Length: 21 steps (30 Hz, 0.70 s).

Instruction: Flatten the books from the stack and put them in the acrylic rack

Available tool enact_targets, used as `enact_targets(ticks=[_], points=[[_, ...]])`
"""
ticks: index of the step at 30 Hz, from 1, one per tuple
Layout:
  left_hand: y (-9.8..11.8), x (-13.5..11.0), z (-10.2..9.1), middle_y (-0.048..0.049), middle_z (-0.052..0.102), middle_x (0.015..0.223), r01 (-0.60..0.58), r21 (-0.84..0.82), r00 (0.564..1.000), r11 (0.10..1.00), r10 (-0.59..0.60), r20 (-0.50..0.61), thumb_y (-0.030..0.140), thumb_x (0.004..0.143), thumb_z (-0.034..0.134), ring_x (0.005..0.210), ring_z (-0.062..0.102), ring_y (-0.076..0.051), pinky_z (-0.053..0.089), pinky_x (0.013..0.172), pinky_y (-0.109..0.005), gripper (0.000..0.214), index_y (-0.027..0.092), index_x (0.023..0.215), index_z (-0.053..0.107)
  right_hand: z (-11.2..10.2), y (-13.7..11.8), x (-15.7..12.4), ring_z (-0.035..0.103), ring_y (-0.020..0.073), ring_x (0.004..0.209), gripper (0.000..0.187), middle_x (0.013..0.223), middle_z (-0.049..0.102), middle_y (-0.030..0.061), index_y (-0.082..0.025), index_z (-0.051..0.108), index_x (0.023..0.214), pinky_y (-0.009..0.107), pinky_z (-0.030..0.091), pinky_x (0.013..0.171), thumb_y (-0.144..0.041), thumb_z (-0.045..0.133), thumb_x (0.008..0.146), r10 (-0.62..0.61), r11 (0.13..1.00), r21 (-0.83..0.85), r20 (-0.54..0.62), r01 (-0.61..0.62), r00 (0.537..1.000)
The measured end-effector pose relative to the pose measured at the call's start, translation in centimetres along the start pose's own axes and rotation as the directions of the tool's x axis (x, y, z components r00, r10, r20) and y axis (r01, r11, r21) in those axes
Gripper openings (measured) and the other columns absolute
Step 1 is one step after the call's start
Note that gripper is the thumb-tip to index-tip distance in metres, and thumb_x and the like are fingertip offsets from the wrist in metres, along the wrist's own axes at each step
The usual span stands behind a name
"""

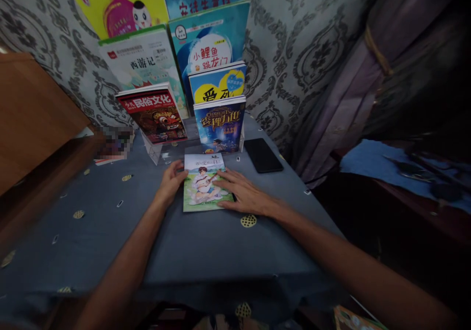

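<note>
Right hand [245,191] spread over the thin, rectangular green-and-white paper book [202,198], I curl my left hand [171,180] at its edge, grip unclear.

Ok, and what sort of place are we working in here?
Probably a room in a home, perhaps a reading corner: a table covered with a patterned cloth, colourful books displayed upright in tiers, and a tied curtain on the right.
</note>
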<state>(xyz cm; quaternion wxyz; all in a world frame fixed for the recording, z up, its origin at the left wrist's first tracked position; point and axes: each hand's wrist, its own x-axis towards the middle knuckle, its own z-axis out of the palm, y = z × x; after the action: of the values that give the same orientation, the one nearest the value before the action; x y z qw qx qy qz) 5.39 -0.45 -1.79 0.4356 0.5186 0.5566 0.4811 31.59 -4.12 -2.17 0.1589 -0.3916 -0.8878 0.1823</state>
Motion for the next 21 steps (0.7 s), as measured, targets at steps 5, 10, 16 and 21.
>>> enact_targets(ticks=[5,10,16,21], points=[[0.4,-0.1,0.6,-0.0116,0.076,0.095,0.259,-0.316,0.966,0.912,-0.239,0.103,0.011,0.076,0.062,0.091,0.074,-0.024,0.062,0.083,-0.038,0.032,0.011,0.108,0.066,0.4,0.2,0.1,0.027,0.0369,0.151,0.069,0.165,0.028,0.0127,-0.025,0.047,0.15,0.059,0.029,0.121,-0.056,0.063,0.09,-0.002,0.999,0.053,-0.041,0.004,0.999],[0.8,-0.3,0.8,-0.0103,0.077,0.095,0.205,-0.444,0.979,0.872,-0.173,0.111,0.011,0.077,0.065,0.093,0.075,-0.024,0.061,0.086,-0.038,0.019,0.013,0.096,0.066,0.5,0.6,0.7,0.057,0.0329,0.13,0.072,0.158,0.039,0.0184,-0.018,0.034,0.156,0.05,0.049,0.108,-0.035,0.06,0.09,0.233,0.964,0.196,-0.283,-0.182,0.93],[1.5,-1.0,1.0,-0.0076,0.077,0.097,0.103,-0.493,0.994,0.864,-0.067,0.09,0.02,0.077,0.071,0.098,0.074,-0.024,0.059,0.089,-0.037,0.025,0.016,0.102,0.066,0.2,0.7,1.4,0.065,0.0168,0.053,0.054,0.099,0.072,0.0099,-0.015,0.054,0.137,0.033,0.055,0.05,-0.03,0.056,0.086,0.454,0.701,0.665,-0.139,-0.256,0.88],[3.1,-0.9,1.1,-0.004,0.077,0.101,-0.016,-0.543,0.998,0.84,0.05,0.049,0.027,0.077,0.075,0.101,0.072,-0.023,0.057,0.091,-0.035,0.032,0.019,0.106,0.066,-0.9,0.0,2.4,0.066,0.0155,0.06,0.041,0.083,0.07,0.004,-0.017,0.061,0.122,0.027,0.052,0.052,-0.035,0.056,0.086,0.359,0.588,0.809,-0.258,-0.002,0.897]])
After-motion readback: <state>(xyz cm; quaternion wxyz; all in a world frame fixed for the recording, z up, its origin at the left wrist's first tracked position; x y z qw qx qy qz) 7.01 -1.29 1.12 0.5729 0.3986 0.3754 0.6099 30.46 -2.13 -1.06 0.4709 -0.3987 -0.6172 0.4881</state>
